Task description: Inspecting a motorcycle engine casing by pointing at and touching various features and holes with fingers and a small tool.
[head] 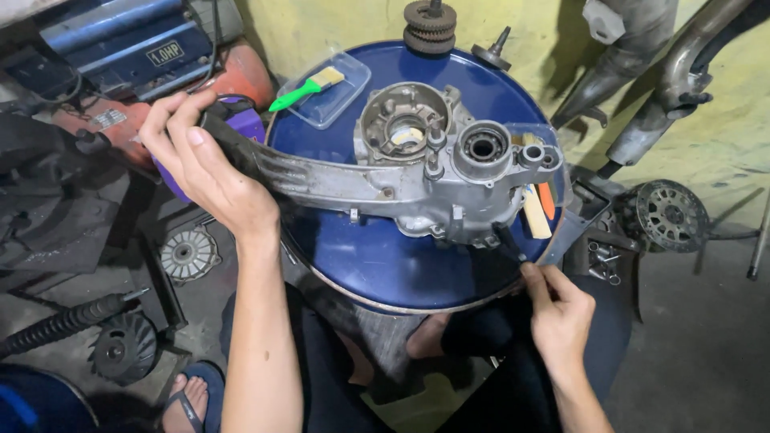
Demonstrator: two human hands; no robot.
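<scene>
Grey cast-aluminium engine casing [417, 180] lies flat across the round blue drum top [385, 265] serving as table. Left hand [204, 164] is closed around the casing's long dark arm end, steadying it. Right hand [557, 309] pinches a thin black tool [509, 240], tip at the casing's lower right edge. Bores look stripped and bare; edge work seems underway, not finished. Green-handled brush [309, 88] sits in a clear tray [341, 104].
</scene>
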